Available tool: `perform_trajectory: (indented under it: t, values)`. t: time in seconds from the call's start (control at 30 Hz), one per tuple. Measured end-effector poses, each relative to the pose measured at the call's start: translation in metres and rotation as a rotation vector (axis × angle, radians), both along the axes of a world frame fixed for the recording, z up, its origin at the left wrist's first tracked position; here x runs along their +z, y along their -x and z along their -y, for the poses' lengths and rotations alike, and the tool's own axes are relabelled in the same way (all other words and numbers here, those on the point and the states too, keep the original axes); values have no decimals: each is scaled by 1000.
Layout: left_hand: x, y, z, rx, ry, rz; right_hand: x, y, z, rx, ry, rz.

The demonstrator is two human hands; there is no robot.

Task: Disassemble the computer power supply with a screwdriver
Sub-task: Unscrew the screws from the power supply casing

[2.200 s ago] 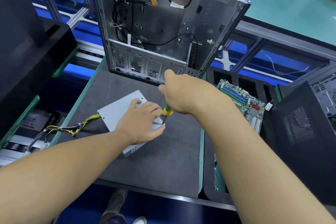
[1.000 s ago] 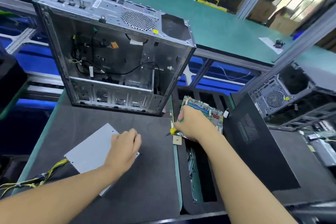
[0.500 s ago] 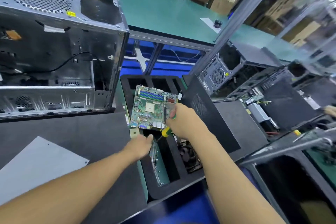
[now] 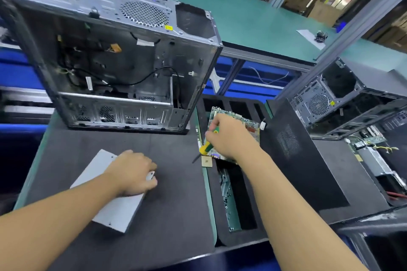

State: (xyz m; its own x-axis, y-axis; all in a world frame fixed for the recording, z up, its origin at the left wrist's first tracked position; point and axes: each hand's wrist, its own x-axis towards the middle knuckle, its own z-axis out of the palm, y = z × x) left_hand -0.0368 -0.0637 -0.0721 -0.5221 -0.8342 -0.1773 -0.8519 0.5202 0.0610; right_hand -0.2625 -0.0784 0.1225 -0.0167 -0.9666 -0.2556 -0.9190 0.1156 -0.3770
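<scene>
Two hands were apart: the left hand (image 4: 134, 174) curled its fingers over an edge of the power supply (image 4: 110, 211); the right hand (image 4: 229, 136) wrapped its fingers round the screwdriver (image 4: 206, 148) over the motherboard (image 4: 251, 123).

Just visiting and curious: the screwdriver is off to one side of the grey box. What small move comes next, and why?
Probably bring the right hand with the screwdriver leftward to the power supply. The left hand grips that box on the mat, while the screwdriver tip hangs apart from it near the mat's edge.
</scene>
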Motion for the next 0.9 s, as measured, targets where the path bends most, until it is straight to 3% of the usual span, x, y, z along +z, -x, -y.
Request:
perform_trajectory:
  t: [0.13, 0.2, 0.27, 0.37, 0.43, 0.5, 0.57, 0.73, 0.9]
  values:
    - [0, -13, 26, 552, -49, -100, -1, -16, 1, 31, 11, 12]
    - [-1, -19, 33, 724, 21, -216, -2, -25, 0, 44, 22, 38]
    - [1, -20, 32, 651, 231, -349, -2, -36, -3, 71, 42, 64]
    - [7, -18, 11, 257, 418, -474, 2, -52, -5, 98, 50, 116]
    - [1, -22, -9, 72, 288, -443, 6, -61, -5, 137, 36, 91]
    - [-7, -33, -29, -46, 67, -280, 6, -72, -6, 215, 24, 27]
    - [-11, -42, -37, -121, -18, -163, 3, -82, -9, 272, -4, -6]
    - [-11, -42, -35, -72, 66, -202, -13, -92, -16, 295, -43, -2]
    - [-11, -29, -26, 229, 93, -255, -22, -95, -20, 279, 9, 71]
